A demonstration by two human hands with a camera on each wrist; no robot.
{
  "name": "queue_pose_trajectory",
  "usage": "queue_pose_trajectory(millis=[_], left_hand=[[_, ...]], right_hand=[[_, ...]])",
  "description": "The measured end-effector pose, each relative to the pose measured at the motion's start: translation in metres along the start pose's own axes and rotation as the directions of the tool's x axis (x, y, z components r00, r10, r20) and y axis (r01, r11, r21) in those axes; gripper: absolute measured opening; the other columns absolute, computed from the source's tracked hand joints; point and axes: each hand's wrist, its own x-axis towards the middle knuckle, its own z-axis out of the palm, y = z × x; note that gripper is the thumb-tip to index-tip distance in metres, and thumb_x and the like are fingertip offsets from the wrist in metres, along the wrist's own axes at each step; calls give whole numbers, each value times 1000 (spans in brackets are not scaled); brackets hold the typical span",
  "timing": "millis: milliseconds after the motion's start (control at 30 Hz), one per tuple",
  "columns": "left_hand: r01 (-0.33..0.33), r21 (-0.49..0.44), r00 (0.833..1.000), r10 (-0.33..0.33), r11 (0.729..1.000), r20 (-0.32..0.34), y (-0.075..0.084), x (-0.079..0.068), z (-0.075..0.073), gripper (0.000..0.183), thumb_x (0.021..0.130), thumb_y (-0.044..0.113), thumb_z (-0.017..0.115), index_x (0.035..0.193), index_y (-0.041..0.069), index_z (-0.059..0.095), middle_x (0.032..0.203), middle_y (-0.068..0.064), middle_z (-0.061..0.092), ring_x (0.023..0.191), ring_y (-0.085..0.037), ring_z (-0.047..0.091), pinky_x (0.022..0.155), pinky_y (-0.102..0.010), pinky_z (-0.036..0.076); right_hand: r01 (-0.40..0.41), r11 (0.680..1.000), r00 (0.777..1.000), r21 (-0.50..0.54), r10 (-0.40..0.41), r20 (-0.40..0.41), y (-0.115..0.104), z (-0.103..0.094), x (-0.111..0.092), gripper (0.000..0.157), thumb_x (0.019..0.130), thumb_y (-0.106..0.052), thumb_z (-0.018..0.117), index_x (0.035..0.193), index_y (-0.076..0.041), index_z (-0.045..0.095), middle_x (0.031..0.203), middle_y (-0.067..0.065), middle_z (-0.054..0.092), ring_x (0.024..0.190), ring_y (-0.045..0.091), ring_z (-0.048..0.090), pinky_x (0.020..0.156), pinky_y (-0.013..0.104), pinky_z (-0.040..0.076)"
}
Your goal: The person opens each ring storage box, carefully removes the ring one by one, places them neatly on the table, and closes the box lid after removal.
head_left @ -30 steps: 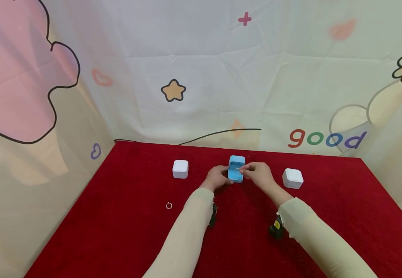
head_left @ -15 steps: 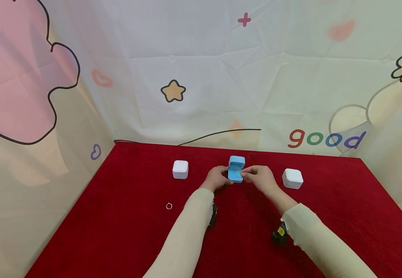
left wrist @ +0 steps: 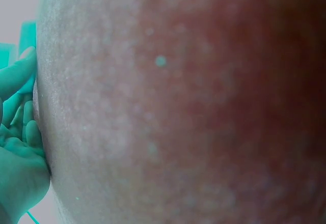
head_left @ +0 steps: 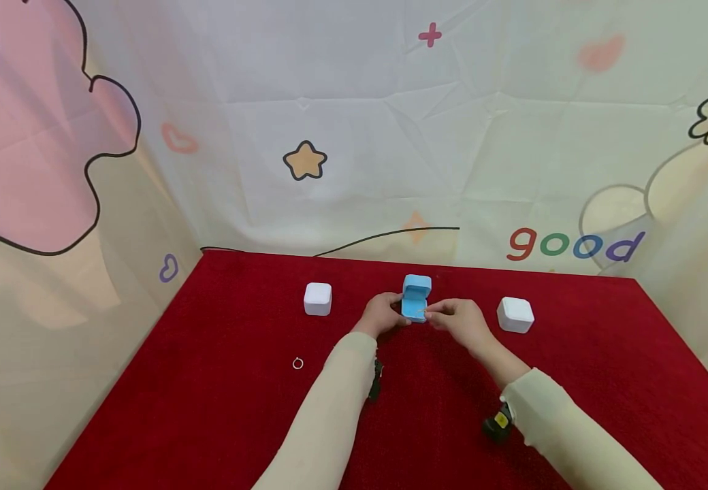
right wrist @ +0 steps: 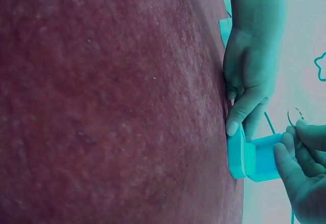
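Observation:
A light blue ring box (head_left: pixel 416 292) stands with its lid raised near the back of the red cloth. My left hand (head_left: pixel 381 313) grips its left side, thumb at the front corner and fingers behind. At the box's right front edge, my right hand (head_left: pixel 463 321) pinches a thin ring (right wrist: pixel 294 116) between thumb and fingertips. The right wrist view shows that ring above the fingertips, beside the raised lid. Another ring (head_left: pixel 297 363), silver-coloured, lies on the cloth left of my left forearm. Most of the left wrist view is filled by blurred red cloth.
One white box (head_left: pixel 318 299) stands left of the blue one, and a second white box (head_left: pixel 516 315) to the right of my right hand. The red cloth (head_left: pixel 207 408) covers the table. A printed curtain (head_left: pixel 366 170) hangs along its back and sides.
My right hand has drawn slightly down and toward me, from over the box's inside to its right front edge, with the ring. The left hand and the box have stayed in place.

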Motion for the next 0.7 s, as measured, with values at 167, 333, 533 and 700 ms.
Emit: queue_pose_trajectory(millis=[167,333,533,700], left_hand=[[1,0,1000,-1,1000,-2,-1,1,1,59,89,5,77,144,0,57,148,-17,58,139,-32,52,117,-46,46],[9,-3,1000,-9,1000,1,-2,2,3,60,90,5,77,145,2,56,149,-17,58,139,-32,52,117,-46,46],[9,-3,1000,-9,1000,-2,-2,1,2,59,90,5,77,145,1,56,148,-17,58,139,-33,52,117,-47,46],[9,13,1000,-9,1000,-2,0,1,1,59,90,6,76,145,1,56,150,-17,57,140,-32,51,118,-46,45]], right_hand=[[-7,1000,1000,-2,7,9,1,1,-5,29,99,-14,66,119,6,72,110,25,76,96,30,76,91,42,62],[-4,999,1000,37,3,18,3,2,-10,28,99,-12,67,118,8,72,109,25,76,95,28,76,89,39,63],[-20,996,999,86,17,28,5,3,-16,29,98,-12,68,118,9,72,108,23,77,93,25,76,88,36,64],[-31,994,999,106,26,44,7,3,-21,31,99,-14,67,119,9,71,109,22,78,94,26,77,89,37,63]])
